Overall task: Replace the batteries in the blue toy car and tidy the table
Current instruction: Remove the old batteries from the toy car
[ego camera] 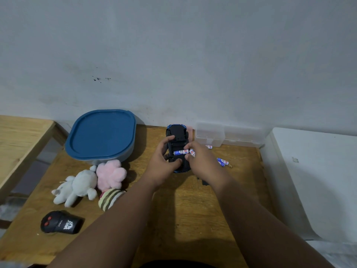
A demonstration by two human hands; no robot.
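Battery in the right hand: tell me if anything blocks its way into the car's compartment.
Nothing visible does. The right hand holds a battery just beside the upturned toy car, whose open compartment already holds one battery.

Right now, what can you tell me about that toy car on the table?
The blue toy car lies upside down on the wooden table, its black plastic underside facing up, nose toward the wall. Its battery bay is open, with one battery lying across it. The left hand steadies its side; the right hand holds a second battery at the bay's edge.
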